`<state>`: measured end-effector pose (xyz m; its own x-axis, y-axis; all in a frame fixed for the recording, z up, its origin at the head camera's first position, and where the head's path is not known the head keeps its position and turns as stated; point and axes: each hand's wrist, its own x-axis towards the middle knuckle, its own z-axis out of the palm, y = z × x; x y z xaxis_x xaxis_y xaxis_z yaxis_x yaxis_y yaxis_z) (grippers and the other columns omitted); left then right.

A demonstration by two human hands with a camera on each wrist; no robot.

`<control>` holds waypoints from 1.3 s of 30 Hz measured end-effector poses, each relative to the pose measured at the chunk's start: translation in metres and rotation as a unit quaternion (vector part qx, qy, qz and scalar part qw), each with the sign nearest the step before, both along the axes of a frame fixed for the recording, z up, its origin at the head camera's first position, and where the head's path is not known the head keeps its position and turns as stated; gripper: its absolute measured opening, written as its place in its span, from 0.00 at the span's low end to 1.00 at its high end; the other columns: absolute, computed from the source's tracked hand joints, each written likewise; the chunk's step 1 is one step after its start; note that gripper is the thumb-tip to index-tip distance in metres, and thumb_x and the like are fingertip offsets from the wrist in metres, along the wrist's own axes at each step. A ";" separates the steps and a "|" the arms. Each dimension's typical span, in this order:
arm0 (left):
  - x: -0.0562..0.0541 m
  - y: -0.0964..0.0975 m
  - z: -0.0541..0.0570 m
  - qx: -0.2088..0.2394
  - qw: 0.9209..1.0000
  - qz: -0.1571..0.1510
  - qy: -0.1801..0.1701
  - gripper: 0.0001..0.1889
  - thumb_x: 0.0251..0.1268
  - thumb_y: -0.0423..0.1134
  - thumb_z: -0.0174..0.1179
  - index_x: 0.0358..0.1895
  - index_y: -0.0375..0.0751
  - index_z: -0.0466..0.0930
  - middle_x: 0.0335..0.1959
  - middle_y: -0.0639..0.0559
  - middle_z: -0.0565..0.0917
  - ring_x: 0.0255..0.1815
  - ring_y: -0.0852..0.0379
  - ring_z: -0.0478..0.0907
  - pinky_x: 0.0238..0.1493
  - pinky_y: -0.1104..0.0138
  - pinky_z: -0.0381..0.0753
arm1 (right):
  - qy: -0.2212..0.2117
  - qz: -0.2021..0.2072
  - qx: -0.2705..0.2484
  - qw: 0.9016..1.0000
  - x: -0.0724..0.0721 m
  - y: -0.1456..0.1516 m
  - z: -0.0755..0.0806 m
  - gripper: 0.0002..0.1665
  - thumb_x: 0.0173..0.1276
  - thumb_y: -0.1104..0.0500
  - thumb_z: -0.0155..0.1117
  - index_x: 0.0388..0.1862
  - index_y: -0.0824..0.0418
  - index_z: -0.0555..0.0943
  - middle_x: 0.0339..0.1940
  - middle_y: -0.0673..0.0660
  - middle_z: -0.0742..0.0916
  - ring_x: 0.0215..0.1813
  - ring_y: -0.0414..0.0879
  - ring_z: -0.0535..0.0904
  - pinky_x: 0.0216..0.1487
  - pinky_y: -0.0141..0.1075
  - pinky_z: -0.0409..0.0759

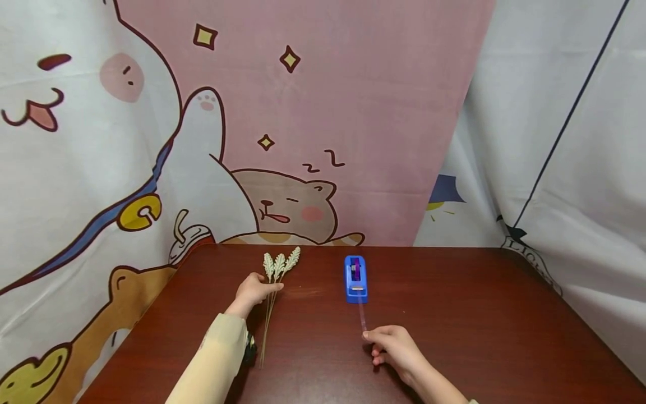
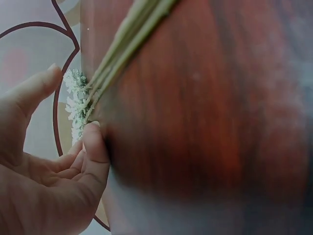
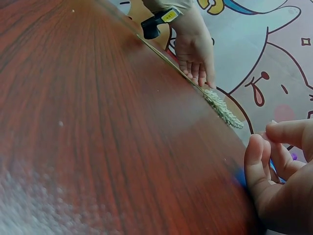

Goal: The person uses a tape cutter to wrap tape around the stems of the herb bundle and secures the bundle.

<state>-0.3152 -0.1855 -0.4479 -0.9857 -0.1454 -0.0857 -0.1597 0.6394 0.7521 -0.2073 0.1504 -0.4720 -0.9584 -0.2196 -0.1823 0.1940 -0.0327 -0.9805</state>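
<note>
head view: the right hand [image 1: 396, 350] pinches the loose end of a clear tape strip [image 1: 363, 318] between thumb and fingertip. just beyond that pinch, the strip runs up to a blue tape dispenser [image 1: 348, 286], which holds a purple tape roll [image 1: 356, 269]. well to the left of the pinch, the left hand [image 1: 254, 289] touches three wheat stalks [image 1: 277, 269], its thumb and fingers apart, not closed round them. their pale ears lie beyond its fingertips; the thin stems trail back beside its wrist over the dark wooden table [image 1: 454, 314]. behind both hands hangs a cartoon-printed cloth [image 1: 383, 112].
</note>
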 end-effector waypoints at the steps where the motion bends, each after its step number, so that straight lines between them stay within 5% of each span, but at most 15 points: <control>1: 0.000 0.000 0.000 -0.007 1.000 -0.003 -0.002 0.36 0.52 0.50 0.72 0.55 0.26 0.70 0.34 0.42 0.78 0.26 0.52 0.75 0.30 0.62 0.75 | 0.001 0.000 0.000 1.000 0.000 0.000 0.000 0.15 0.66 0.63 0.61 0.40 0.79 0.79 0.22 0.52 0.78 0.19 0.37 0.73 0.22 0.31 0.78; 4: -0.001 0.000 0.000 -0.051 0.999 -0.011 0.002 0.29 0.49 0.49 0.74 0.45 0.30 0.75 0.32 0.46 0.77 0.27 0.53 0.72 0.30 0.63 0.73 | 0.002 0.002 0.000 1.000 0.001 -0.001 0.002 0.15 0.65 0.63 0.62 0.39 0.78 0.79 0.21 0.52 0.78 0.18 0.37 0.73 0.22 0.31 0.77; 7: -0.003 0.001 -0.001 -0.088 0.996 -0.025 0.006 0.21 0.47 0.47 0.74 0.24 0.38 0.72 0.20 0.53 0.69 0.21 0.57 0.63 0.25 0.66 0.65 | 0.002 0.002 0.002 1.000 0.002 -0.001 0.003 0.15 0.65 0.63 0.63 0.39 0.78 0.79 0.21 0.52 0.78 0.18 0.37 0.73 0.22 0.31 0.77; 12: -0.004 0.006 -0.002 -0.100 0.994 -0.042 0.028 0.27 0.46 0.42 0.74 0.10 0.49 0.59 0.11 0.58 0.56 0.15 0.59 0.53 0.20 0.67 0.56 | 0.002 -0.005 0.005 1.000 0.001 0.000 0.005 0.16 0.64 0.63 0.63 0.39 0.78 0.79 0.21 0.52 0.78 0.18 0.37 0.73 0.22 0.31 0.77; 24: -0.002 0.007 -0.001 -0.124 0.991 -0.023 0.047 0.23 0.48 0.40 0.72 0.08 0.48 0.65 0.08 0.57 0.63 0.13 0.59 0.59 0.18 0.67 0.60 | 0.002 -0.003 0.006 1.000 0.000 0.001 0.005 0.15 0.65 0.63 0.62 0.39 0.78 0.80 0.21 0.52 0.79 0.18 0.37 0.73 0.22 0.31 0.77; 33: -0.005 0.004 -0.004 -0.102 0.994 -0.027 0.025 0.22 0.52 0.44 0.72 0.09 0.44 0.71 0.08 0.54 0.69 0.11 0.57 0.67 0.17 0.66 0.65 | 0.003 -0.002 0.001 1.000 0.000 0.001 0.003 0.15 0.66 0.63 0.62 0.40 0.78 0.80 0.22 0.51 0.78 0.18 0.37 0.73 0.22 0.31 0.77; 37: -0.004 0.006 -0.004 -0.065 0.997 -0.032 0.012 0.20 0.54 0.44 0.71 0.11 0.42 0.74 0.10 0.52 0.73 0.12 0.56 0.72 0.18 0.65 0.73 | -0.003 0.000 -0.007 1.000 0.000 0.001 0.000 0.15 0.66 0.63 0.62 0.40 0.77 0.80 0.21 0.51 0.78 0.18 0.37 0.73 0.22 0.30 0.77; 39: -0.002 0.009 0.000 -0.012 0.999 -0.031 0.007 0.17 0.55 0.42 0.71 0.16 0.38 0.78 0.12 0.50 0.76 0.14 0.56 0.76 0.20 0.64 0.78 | -0.006 0.000 -0.008 1.000 0.000 0.001 -0.001 0.15 0.66 0.63 0.61 0.40 0.77 0.80 0.21 0.51 0.78 0.19 0.37 0.72 0.22 0.30 0.77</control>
<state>-0.3173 -0.1768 -0.4483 -0.9940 -0.0849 -0.0687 -0.1078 0.6652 0.7388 -0.2073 0.1518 -0.4728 -0.9564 -0.2222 -0.1894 0.2050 -0.0488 -0.9775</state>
